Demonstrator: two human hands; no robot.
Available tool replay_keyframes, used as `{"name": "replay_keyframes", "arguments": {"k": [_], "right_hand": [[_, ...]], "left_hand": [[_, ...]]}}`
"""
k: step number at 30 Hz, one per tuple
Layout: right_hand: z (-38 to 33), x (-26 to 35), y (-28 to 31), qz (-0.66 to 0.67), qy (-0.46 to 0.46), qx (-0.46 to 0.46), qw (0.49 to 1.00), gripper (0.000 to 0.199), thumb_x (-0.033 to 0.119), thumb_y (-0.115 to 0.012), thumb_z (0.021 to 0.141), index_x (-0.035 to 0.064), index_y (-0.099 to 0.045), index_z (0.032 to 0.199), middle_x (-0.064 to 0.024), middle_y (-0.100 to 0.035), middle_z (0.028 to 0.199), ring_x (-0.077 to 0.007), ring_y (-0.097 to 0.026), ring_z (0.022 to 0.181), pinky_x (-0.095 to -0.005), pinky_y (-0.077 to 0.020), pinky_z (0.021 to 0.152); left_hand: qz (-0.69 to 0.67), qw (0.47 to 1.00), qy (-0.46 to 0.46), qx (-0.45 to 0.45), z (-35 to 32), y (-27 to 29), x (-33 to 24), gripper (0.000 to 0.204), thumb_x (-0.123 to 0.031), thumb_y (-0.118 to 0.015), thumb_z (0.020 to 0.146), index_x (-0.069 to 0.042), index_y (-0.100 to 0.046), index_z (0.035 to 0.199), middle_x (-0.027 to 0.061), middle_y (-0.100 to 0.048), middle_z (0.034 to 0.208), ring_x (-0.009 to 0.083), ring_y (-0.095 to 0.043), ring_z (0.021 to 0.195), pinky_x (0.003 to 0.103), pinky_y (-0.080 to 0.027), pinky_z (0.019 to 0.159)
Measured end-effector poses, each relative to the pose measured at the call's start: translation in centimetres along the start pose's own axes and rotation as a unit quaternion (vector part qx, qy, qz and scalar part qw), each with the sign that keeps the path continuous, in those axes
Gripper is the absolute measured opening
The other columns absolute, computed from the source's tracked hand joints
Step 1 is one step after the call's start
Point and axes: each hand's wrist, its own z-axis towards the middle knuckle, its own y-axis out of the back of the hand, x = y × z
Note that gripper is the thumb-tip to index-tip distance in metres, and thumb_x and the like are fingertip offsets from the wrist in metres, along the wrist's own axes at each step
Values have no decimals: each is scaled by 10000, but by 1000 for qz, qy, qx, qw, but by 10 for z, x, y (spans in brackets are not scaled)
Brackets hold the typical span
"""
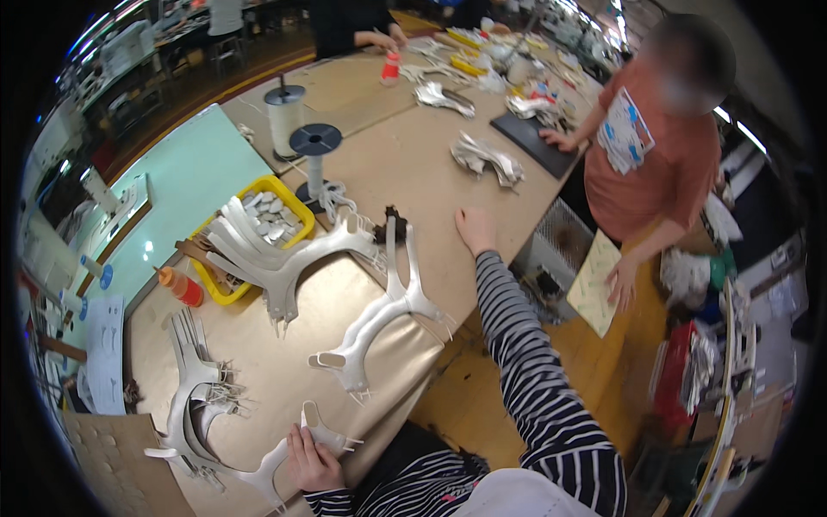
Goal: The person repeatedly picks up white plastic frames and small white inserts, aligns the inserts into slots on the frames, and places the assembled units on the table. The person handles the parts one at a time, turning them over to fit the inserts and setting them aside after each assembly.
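Note:
My left hand (313, 461) lies with fingers stretched over a silver, branched strap piece (269, 465), which looks like a sandal upper, at the near edge of the table. To its left is a stack of similar silver strap pieces (185, 401) with loose threads. Farther in, another branched piece (379, 323) rests by itself, with thread ends sticking out. My right hand (475, 230) is stretched far forward at the table's right edge, its fingers curled under and nothing seen in them. A larger stack of silver strap pieces (297, 258) leans over a yellow basket (306, 214).
Thread spools (315, 142) stand behind the basket, which holds small white pieces. An orange-red bottle (181, 287) is left of it. Across the right edge stands a co-worker (646, 155) holding a pale sheet (596, 284), beside a dark mat (532, 145). Silver bundles (487, 162) lie farther off.

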Motion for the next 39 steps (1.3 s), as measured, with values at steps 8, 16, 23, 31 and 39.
{"name": "replay_keyframes", "arguments": {"k": [8, 16, 23, 31, 39], "right_hand": [[-8, 7, 16, -21, -25, -14, 999, 321, 328, -569, 952, 87, -760, 860, -206, -711, 830, -405, -686, 782, -512, -551, 722], [-12, 6, 11, 28, -26, -25, 999, 321, 328, -576, 958, 72, -751, 872, -214, -705, 844, -417, -677, 783, -519, -536, 715], [-64, 5, 37, 98, -34, 49, 993, 351, 322, -609, 972, -10, -701, 909, -204, -672, 938, -363, -642, 761, -439, -527, 711], [-170, 63, 124, 316, -93, 3, 944, 235, 184, -670, 972, -48, -701, 989, -111, -693, 827, -148, -648, 707, -294, -506, 640], [-242, 166, 148, 325, 159, 151, 920, 91, 28, -706, 906, 5, -730, 991, -112, -722, 842, -201, -679, 725, -311, -524, 661]], "left_hand": [[5, 1000, 4, 20, 1, 5, -5, 381, -74, -504, 992, 2, -620, 1347, 165, -586, 1441, 382, -561, 1315, 465, -454, 1076], [14, 999, 19, 23, 1, 6, -5, 388, -92, -522, 977, -1, -625, 1340, 160, -599, 1427, 379, -564, 1314, 461, -457, 1070], [0, 1000, 4, 23, 2, 6, -4, 387, -81, -531, 976, -2, -621, 1344, 163, -597, 1425, 369, -556, 1320, 463, -446, 1082], [14, 999, -14, -32, 1, 6, -6, 375, -151, -578, 987, -52, -635, 1344, 129, -605, 1422, 346, -527, 1350, 447, -419, 1093], [65, 994, -82, 33, 5, 19, -4, 355, -230, -678, 900, -155, -708, 1246, -44, -676, 1325, 158, -620, 1183, 319, -416, 1007]]}}
